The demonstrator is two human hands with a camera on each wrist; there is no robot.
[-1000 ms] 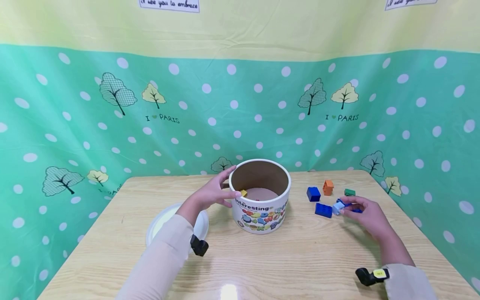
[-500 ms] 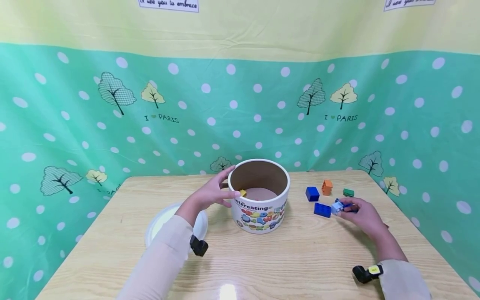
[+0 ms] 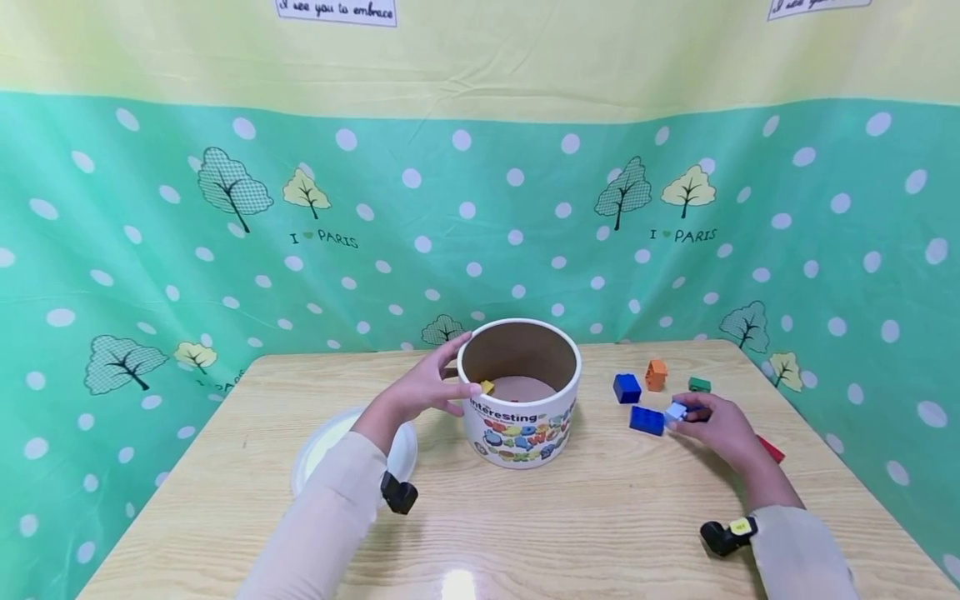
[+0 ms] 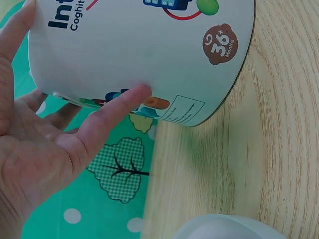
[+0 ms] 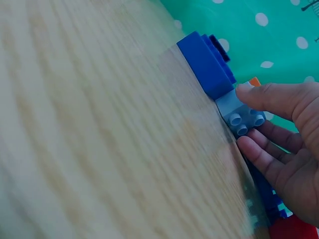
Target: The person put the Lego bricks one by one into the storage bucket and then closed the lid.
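Light-blue block (image 5: 229, 105) is pinched in the right hand's grip (image 3: 718, 427), left hand (image 3: 422, 387) spread against the bucket (image 3: 517, 437).

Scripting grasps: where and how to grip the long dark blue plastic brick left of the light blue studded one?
Probably pinch the long brick by its long sides from above: it lies studs up, near side free; the right hand with the light blue brick crowds its right end.

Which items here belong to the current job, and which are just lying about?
In the job:
light-blue block, pinched by right hand
white tub, touched by left hand

Lying about, seemingly:
blue blocks
orange block
green block
red block
white disc
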